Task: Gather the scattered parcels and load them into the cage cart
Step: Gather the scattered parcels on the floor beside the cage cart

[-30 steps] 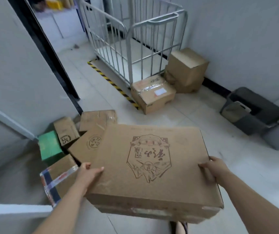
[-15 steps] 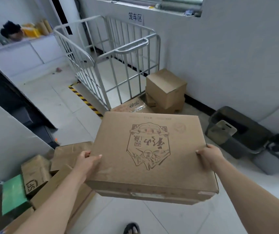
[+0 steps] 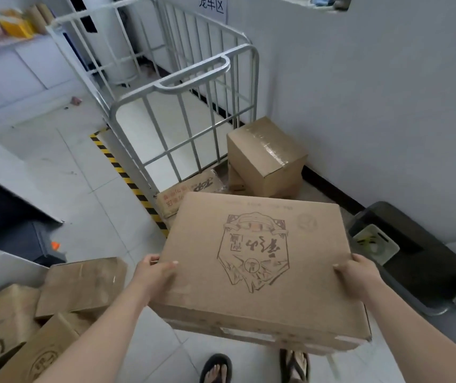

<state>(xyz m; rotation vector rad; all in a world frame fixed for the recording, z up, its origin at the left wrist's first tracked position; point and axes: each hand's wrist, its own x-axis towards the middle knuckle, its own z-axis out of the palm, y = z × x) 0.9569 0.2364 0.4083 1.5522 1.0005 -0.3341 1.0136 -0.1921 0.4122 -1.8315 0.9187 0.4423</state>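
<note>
I carry a wide flat cardboard box [image 3: 254, 261] with a printed crest on its lid, held level at waist height. My left hand [image 3: 153, 275] grips its left edge, thumb on top. My right hand [image 3: 358, 273] grips the right edge the same way. The grey metal cage cart [image 3: 182, 84] stands just ahead against the wall, and no parcels show on its white floor. A taped brown carton [image 3: 265, 156] and a low printed box [image 3: 188, 194] lie on the floor at the cart's near end. Several more parcels [image 3: 80, 286] are heaped at my lower left.
A yellow-black hazard stripe [image 3: 127, 178] runs along the cart's left side. A dark bin [image 3: 403, 250] sits by the right wall. A dark opening lies at left [image 3: 8, 239]. My sandalled feet [image 3: 215, 367] show below the box. A white counter [image 3: 14, 67] stands at back left.
I have come closer to the cage cart with the box in both hands. The pile of parcels has slid to my lower left, and the cart now fills the upper middle of the view.
</note>
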